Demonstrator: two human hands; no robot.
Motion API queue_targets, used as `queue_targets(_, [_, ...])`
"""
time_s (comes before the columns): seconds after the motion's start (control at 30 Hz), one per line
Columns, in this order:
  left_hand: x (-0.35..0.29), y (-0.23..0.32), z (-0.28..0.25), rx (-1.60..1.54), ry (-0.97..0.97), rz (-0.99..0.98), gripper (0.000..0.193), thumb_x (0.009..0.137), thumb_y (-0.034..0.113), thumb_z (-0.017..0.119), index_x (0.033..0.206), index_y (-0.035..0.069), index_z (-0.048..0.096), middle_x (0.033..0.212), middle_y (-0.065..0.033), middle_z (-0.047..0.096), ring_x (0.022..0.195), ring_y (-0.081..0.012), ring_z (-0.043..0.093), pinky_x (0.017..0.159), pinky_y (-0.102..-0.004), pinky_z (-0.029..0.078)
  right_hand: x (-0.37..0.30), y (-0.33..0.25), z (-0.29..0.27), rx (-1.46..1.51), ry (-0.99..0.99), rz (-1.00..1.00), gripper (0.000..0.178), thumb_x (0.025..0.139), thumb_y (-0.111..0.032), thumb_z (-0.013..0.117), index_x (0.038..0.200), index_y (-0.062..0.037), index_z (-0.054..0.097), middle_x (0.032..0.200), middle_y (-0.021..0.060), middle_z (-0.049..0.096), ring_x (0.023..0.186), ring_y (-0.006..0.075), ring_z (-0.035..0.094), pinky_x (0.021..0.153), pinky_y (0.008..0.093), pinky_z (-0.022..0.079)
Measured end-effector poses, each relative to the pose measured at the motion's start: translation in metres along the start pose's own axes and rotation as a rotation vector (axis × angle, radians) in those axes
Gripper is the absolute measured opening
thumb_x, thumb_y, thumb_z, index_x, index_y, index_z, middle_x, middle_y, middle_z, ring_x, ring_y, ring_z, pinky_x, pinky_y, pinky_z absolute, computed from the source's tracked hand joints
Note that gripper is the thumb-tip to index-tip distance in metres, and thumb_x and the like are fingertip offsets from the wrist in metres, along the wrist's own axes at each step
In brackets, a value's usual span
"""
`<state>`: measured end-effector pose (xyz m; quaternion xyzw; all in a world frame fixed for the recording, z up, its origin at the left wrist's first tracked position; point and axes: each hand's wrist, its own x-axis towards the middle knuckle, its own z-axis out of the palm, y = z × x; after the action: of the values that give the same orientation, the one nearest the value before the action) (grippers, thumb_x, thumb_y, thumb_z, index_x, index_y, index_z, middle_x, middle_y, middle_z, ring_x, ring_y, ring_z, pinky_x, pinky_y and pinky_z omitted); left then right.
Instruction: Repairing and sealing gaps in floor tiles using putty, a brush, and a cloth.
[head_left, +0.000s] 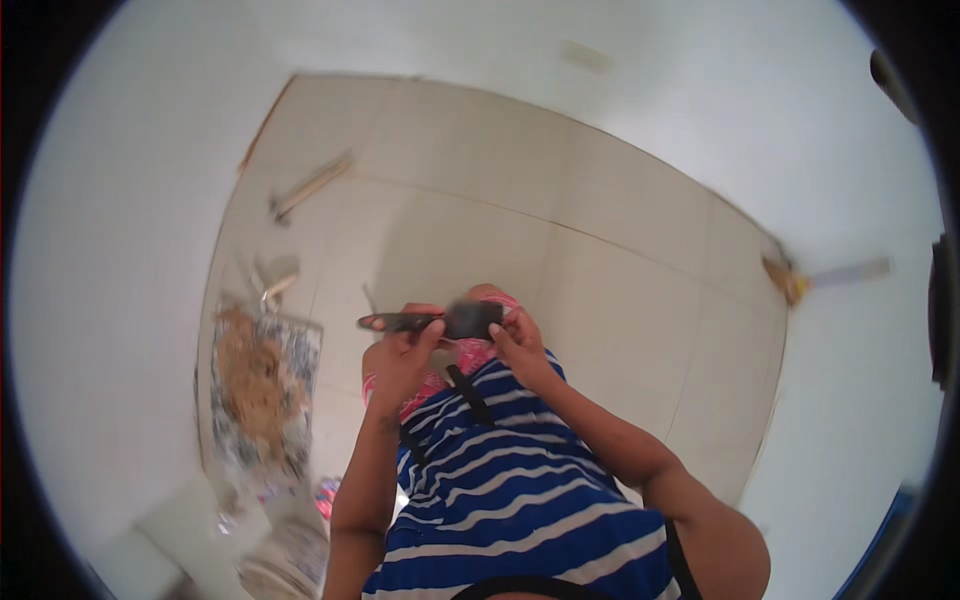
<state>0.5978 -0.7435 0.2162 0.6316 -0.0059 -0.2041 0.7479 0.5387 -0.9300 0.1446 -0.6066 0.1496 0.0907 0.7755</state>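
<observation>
Gripping from both ends, a dark flat tool [430,321] is held by the left hand [400,358] and right hand [520,345] above the tiled floor [520,210].

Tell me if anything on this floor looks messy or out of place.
Yes. A brown crumbly heap lies spread over patterned paper on the tiled floor, left of both hands; a hammer-like tool lies loose beyond it.

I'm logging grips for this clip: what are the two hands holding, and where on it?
Both hold one flat dark tool. The left hand grips its middle, the right hand its right end. Blur hides what it is.
</observation>
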Motion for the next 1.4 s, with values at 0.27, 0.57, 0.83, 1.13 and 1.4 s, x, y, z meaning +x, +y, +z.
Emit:
queue_targets(0.27, [0.042, -0.072, -0.152, 0.613, 0.584, -0.166, 0.026, 0.088, 0.015, 0.059, 0.109, 0.001, 0.052, 0.092, -0.0156, 0.058, 0.086, -0.0273, 0.06, 0.073, -0.038, 0.049, 0.171, 0.036, -0.018, -0.501, -0.232, 0.018, 0.017, 0.096, -0.016, 0.049, 0.108, -0.0054, 0.047, 0.084, 0.0034, 0.053, 0.073, 0.008, 0.051, 0.062, 0.0222, 0.042])
queue_targets(0.57, [-0.057, -0.227, -0.282, 0.902, 0.707, -1.027, 0.039, 0.078, 0.011, 0.053, 0.117, 0.007, 0.049, 0.107, -0.0274, 0.055, 0.099, -0.0431, 0.058, 0.085, -0.0482, 0.049, 0.247, 0.09, -0.013, -0.678, -0.304, 0.299, 0.015, 0.094, -0.016, 0.05, 0.104, -0.0042, 0.048, 0.082, 0.0045, 0.054, 0.07, 0.0096, 0.052, 0.057, 0.0237, 0.042])
queue_targets(0.83, [-0.029, -0.195, -0.375, 1.208, 0.837, -0.742, 0.024, 0.078, 0.009, 0.055, 0.101, 0.005, 0.062, 0.108, -0.0187, 0.054, 0.109, -0.0375, 0.047, 0.089, -0.046, 0.044, 0.243, 0.124, -0.021, -0.935, -0.244, 0.366, 0.015, 0.091, -0.013, 0.053, 0.103, -0.0051, 0.049, 0.077, 0.0068, 0.058, 0.07, 0.012, 0.054, 0.062, 0.0272, 0.044])
queue_targets(1.13, [0.027, -0.154, -0.499, 1.461, 0.501, -0.874, 0.041, 0.077, 0.014, 0.058, 0.118, 0.016, 0.062, 0.126, -0.0159, 0.04, 0.119, -0.036, 0.034, 0.099, -0.0466, 0.031, 0.229, 0.11, 0.002, -1.156, -0.237, 0.344, 0.017, 0.088, -0.013, 0.055, 0.102, -0.005, 0.05, 0.074, 0.0073, 0.057, 0.07, 0.0164, 0.054, 0.067, 0.0312, 0.045])
queue_targets(1.4, [-0.002, -0.167, -0.529, 1.349, 0.737, -0.688, 0.031, 0.077, 0.017, 0.056, 0.106, 0.012, 0.067, 0.108, -0.0189, 0.059, 0.109, -0.034, 0.051, 0.099, -0.0456, 0.034, 0.219, 0.108, 0.002, -1.163, -0.233, 0.364, 0.016, 0.088, -0.013, 0.055, 0.102, -0.0054, 0.05, 0.075, 0.0084, 0.056, 0.07, 0.0164, 0.054, 0.066, 0.0321, 0.045])
